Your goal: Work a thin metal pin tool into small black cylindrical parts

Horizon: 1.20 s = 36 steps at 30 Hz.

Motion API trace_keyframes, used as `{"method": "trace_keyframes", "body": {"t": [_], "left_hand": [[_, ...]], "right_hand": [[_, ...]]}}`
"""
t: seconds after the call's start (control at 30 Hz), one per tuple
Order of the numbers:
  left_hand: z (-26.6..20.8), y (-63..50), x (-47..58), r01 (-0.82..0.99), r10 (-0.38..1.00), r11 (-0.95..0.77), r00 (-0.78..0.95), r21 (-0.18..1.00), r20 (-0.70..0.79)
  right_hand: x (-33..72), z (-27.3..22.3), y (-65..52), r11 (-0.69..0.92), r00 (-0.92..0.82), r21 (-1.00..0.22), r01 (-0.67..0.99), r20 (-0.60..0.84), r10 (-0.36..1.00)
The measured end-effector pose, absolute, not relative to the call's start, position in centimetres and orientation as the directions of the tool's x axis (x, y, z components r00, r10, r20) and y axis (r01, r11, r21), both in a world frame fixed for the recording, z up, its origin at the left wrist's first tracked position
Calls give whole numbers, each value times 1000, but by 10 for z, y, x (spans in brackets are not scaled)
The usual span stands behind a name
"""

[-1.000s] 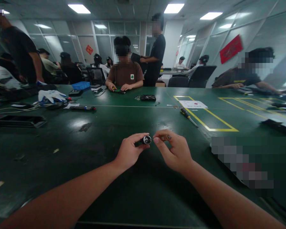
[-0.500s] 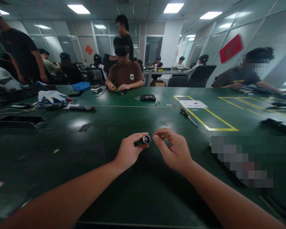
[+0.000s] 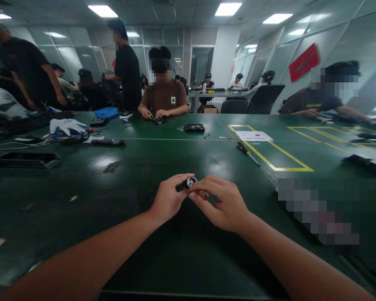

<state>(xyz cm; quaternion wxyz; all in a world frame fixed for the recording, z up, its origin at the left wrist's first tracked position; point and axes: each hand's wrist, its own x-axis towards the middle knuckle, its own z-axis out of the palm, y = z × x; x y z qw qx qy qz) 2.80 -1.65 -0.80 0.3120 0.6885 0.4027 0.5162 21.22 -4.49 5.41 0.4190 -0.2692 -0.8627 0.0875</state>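
I see left hand (image 3: 168, 200) pinching small black cylinder (image 3: 191, 182) | right hand (image 3: 223, 205) fingers closed on a small brownish part (image 3: 203, 194) at its end | parts touching, joining looks unfinished | above green worktop (image 3: 144, 167)

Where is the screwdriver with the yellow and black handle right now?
In the head view the screwdriver lies on the green table, beyond and to the right of the person's hands, beside the yellow taped outline and near a white sheet of paper.
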Motion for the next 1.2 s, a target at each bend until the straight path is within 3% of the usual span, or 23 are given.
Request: {"method": "trace_keyframes", "body": {"t": [0.13,0.3,0.47,0.6,0.7,0.87,1.2], "left_hand": [[-8,-15,29,260,886,-463,129,847,444],[-7,-15,28,287,901,-431,88,855,425],[-5,-15,26,284,905,-422,78,861,418],[-4,-14,24,294,906,-417,56,860,420],[-4,-14,24,297,902,-424,56,856,428],[-6,-14,24,300,891,-449,76,842,448],[-5,-13,24,325,891,-445,65,835,450]], "right_hand": [[213,49,-37,666,-246,-602,441,633,734],[214,45,-26,483,-66,-848,217,481,874],[213,42,-18,330,-14,-941,-74,332,943],[214,38,-12,203,33,-933,-298,203,979],[215,37,-12,286,43,-928,-239,284,958],[217,41,-22,482,-49,-874,62,480,876],[216,40,-29,575,-96,-780,248,571,816]]}}
